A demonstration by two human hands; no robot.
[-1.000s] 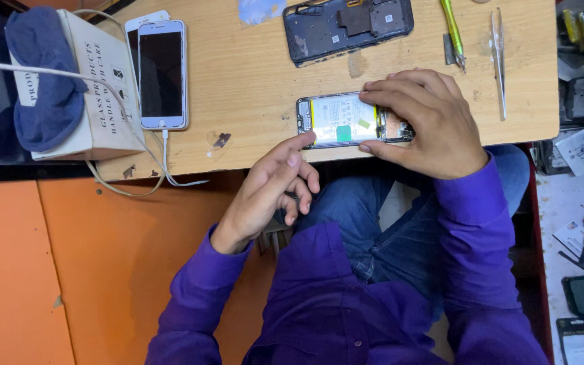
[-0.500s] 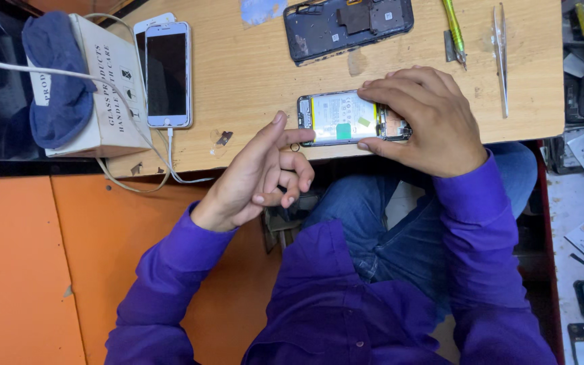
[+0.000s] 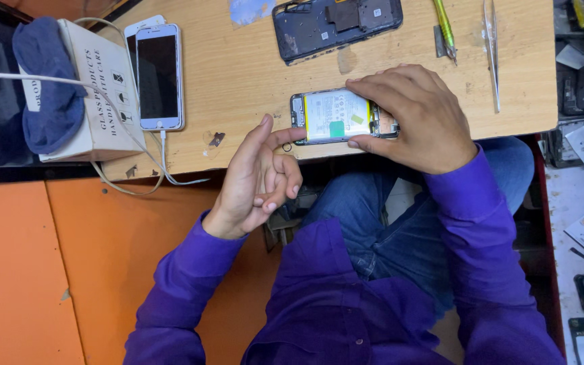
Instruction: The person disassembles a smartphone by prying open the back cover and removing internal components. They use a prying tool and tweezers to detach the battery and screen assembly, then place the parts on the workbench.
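Right hand (image 3: 414, 118) clamped over the right end of an opened phone (image 3: 336, 116), fingers curled along its far edge and thumb on the near edge, pinning it flat near the front edge of the wooden table (image 3: 238, 81). Back cover already off that phone, with the pale battery and its small green patch laid bare; whatever sits under the palm hidden. Left hand (image 3: 258, 179) empty and half closed just left of the phone and below the table edge, forefinger stretched up so that its tip touches or nearly touches the phone's left end, the other fingers folded into the palm. Judged from this: opening done, inner work apparently under way, reassembly not begun. Beyond the phone, toward the far edge of the table, a dark back shell (image 3: 336, 23) lying separate with its inner side up. To the right of that shell, a green-handled screwdriver (image 3: 444, 23) and thin metal tweezers (image 3: 491, 54), neither in hand. Well left of the opened phone, a white phone (image 3: 159, 76) with a dark screen, plugged into a white cable (image 3: 136, 159), beside a cardboard box (image 3: 92, 94) with a blue cloth (image 3: 49, 88) on top.
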